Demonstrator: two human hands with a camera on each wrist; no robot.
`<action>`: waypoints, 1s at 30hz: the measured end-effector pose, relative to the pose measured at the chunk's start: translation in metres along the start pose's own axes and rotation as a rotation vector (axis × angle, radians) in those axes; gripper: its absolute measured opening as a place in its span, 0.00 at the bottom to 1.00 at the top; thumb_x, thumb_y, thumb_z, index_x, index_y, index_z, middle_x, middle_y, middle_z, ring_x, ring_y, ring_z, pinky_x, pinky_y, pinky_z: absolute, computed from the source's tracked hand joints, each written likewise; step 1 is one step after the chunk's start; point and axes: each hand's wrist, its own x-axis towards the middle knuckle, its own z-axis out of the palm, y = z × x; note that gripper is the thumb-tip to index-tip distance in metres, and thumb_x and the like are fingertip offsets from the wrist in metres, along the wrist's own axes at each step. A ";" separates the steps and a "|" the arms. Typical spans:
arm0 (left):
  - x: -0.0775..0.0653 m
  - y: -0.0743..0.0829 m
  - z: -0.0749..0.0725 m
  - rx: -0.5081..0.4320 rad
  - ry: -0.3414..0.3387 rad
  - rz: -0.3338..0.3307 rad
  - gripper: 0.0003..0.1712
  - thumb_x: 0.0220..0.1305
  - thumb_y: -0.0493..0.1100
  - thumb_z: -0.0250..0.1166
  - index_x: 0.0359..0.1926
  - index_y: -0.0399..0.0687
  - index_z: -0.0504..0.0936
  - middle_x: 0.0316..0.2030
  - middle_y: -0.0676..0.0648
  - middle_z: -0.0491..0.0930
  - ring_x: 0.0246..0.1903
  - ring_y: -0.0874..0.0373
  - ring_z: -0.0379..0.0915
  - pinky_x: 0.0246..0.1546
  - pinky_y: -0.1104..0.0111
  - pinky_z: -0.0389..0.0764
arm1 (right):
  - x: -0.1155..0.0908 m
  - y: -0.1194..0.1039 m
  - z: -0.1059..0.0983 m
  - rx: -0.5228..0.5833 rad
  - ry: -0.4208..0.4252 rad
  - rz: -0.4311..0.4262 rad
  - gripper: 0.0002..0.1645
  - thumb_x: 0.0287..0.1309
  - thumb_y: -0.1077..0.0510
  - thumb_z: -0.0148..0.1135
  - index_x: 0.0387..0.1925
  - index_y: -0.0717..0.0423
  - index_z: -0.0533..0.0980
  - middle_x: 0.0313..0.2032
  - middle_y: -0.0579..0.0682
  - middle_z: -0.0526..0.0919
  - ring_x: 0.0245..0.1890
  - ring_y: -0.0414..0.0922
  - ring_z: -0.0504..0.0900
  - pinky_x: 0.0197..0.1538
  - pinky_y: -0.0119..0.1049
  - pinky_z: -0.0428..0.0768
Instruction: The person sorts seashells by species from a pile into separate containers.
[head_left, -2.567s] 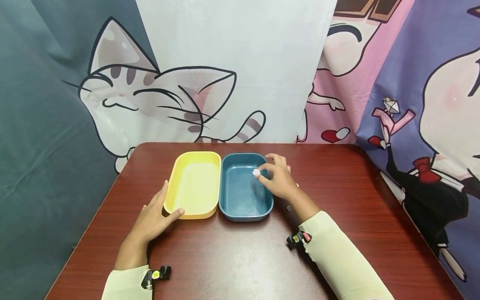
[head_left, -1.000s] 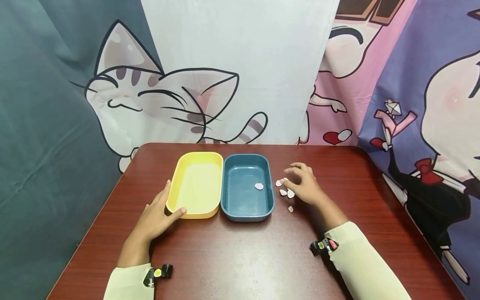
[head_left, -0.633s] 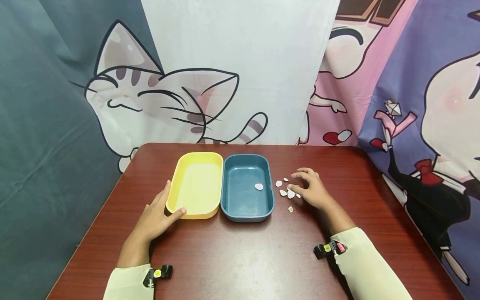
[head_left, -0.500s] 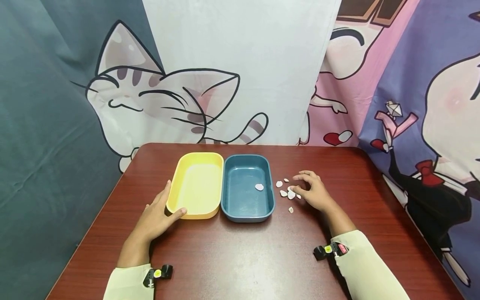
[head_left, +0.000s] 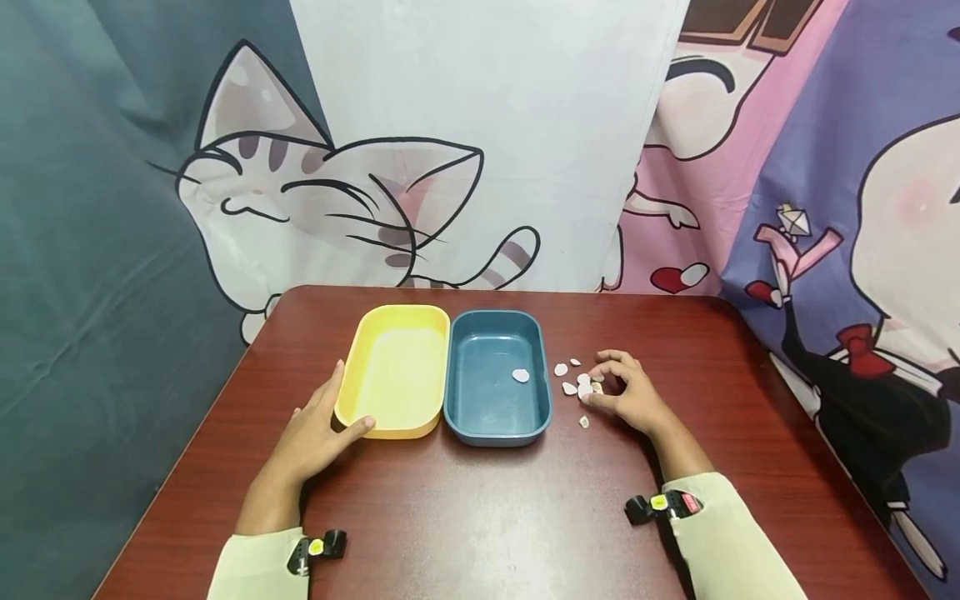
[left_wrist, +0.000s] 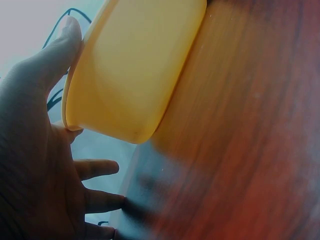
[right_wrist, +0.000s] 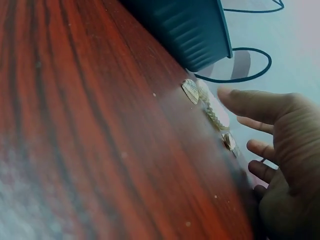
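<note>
My left hand (head_left: 311, 437) rests at the near left corner of a yellow plastic tray (head_left: 390, 432), its thumb on the rim and its straight fingers spread along the outer side. A blue tray (head_left: 497, 438) stands right beside it, with one pale seashell (head_left: 521, 376) lying inside. To the right of that, several ribbed seashells (right_wrist: 190, 91) are scattered on the table. My right hand (head_left: 633, 396) is over this group, thumb and index finger parted, with the thumb tip right at a white seashell (head_left: 585, 389). The other fingers hang loosely curved in the right wrist view.
Both trays sit on a dark red wooden table (head_left: 480, 517), toward its far edge. Behind the table hangs a cartoon-printed cloth (head_left: 570, 125). One small seashell (head_left: 584, 422) lies apart, nearer the front, and another seashell (head_left: 561, 369) is close to the blue tray.
My right hand has let a seashell go in the blue tray and moved right to the group on the table, its thumb now lower among the shells. My left hand stays at the yellow tray.
</note>
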 end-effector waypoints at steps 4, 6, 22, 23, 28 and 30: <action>0.002 0.001 0.000 0.004 0.007 0.011 0.66 0.71 0.72 0.66 0.91 0.57 0.35 0.86 0.31 0.53 0.80 0.24 0.59 0.72 0.16 0.50 | -0.004 0.002 0.000 -0.014 0.012 -0.006 0.21 0.44 0.60 0.90 0.38 0.56 0.85 0.69 0.64 0.76 0.73 0.63 0.66 0.71 0.57 0.65; 0.003 0.001 0.000 0.002 0.008 0.015 0.66 0.71 0.72 0.66 0.91 0.56 0.35 0.86 0.31 0.53 0.80 0.24 0.59 0.72 0.15 0.50 | -0.004 0.002 0.000 -0.026 0.022 -0.009 0.22 0.43 0.59 0.91 0.37 0.56 0.84 0.68 0.64 0.77 0.72 0.63 0.67 0.70 0.55 0.66; -0.002 0.000 0.001 -0.008 0.013 0.005 0.66 0.70 0.72 0.67 0.91 0.55 0.36 0.86 0.31 0.54 0.80 0.23 0.59 0.72 0.16 0.50 | -0.004 0.003 0.008 -0.164 0.032 -0.016 0.25 0.41 0.52 0.93 0.32 0.51 0.81 0.67 0.62 0.77 0.69 0.63 0.68 0.63 0.61 0.60; -0.002 0.000 0.001 -0.008 0.014 0.005 0.66 0.70 0.72 0.67 0.91 0.55 0.36 0.86 0.31 0.54 0.80 0.23 0.59 0.72 0.15 0.50 | -0.004 0.003 0.009 -0.166 0.034 -0.018 0.25 0.40 0.52 0.93 0.32 0.50 0.81 0.67 0.62 0.78 0.69 0.63 0.68 0.63 0.61 0.60; -0.002 0.000 0.001 -0.007 0.024 0.010 0.66 0.70 0.71 0.67 0.91 0.56 0.36 0.86 0.31 0.54 0.80 0.23 0.59 0.72 0.15 0.51 | -0.003 0.002 0.010 -0.179 0.042 -0.020 0.24 0.42 0.52 0.92 0.31 0.50 0.80 0.66 0.62 0.78 0.69 0.63 0.69 0.60 0.58 0.60; -0.002 0.000 0.001 -0.006 0.026 0.011 0.66 0.70 0.71 0.67 0.91 0.56 0.36 0.86 0.32 0.54 0.80 0.23 0.59 0.72 0.15 0.51 | -0.003 0.001 0.010 -0.184 0.046 -0.020 0.23 0.43 0.53 0.92 0.31 0.50 0.81 0.66 0.62 0.78 0.69 0.63 0.69 0.60 0.58 0.60</action>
